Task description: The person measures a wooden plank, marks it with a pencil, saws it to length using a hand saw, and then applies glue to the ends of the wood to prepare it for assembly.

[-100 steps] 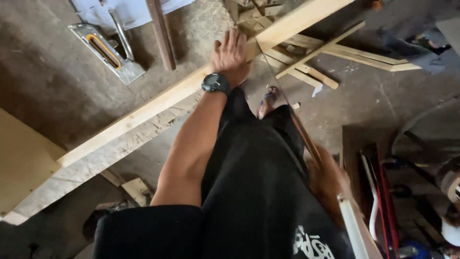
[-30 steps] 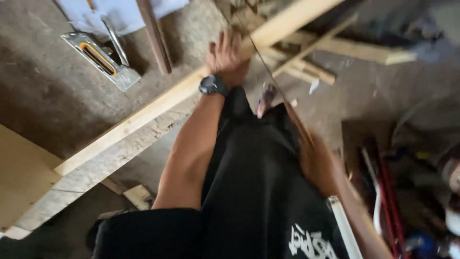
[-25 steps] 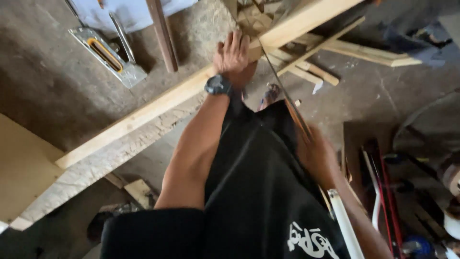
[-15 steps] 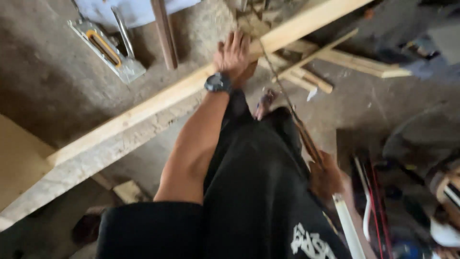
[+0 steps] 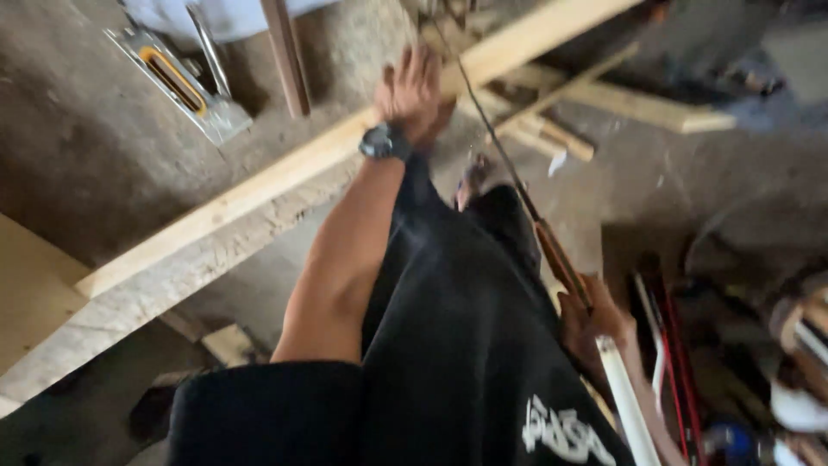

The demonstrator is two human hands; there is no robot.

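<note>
My left hand [image 5: 416, 91], with a dark watch on the wrist, presses flat on a long pale wooden plank [image 5: 259, 177] that runs diagonally across the view. My right hand [image 5: 591, 319] is low at the right, gripping the wooden handle of a hand saw [image 5: 517, 185]. The saw's thin blade reaches up and left to the plank just right of my left hand. My leg in black trousers [image 5: 466, 311] and my foot [image 5: 474, 177] are under the saw.
A metal hand plane [image 5: 177, 82] with a yellow insert and a dark wooden stick [image 5: 285, 52] lie on the concrete floor at upper left. Loose wood offcuts [image 5: 561, 129] lie beyond the plank. Tools and red-handled items [image 5: 681, 362] are heaped at the right.
My right hand has pulled back and down with the saw handle, drawing the blade along the plank. My left hand stays pressed on the plank.
</note>
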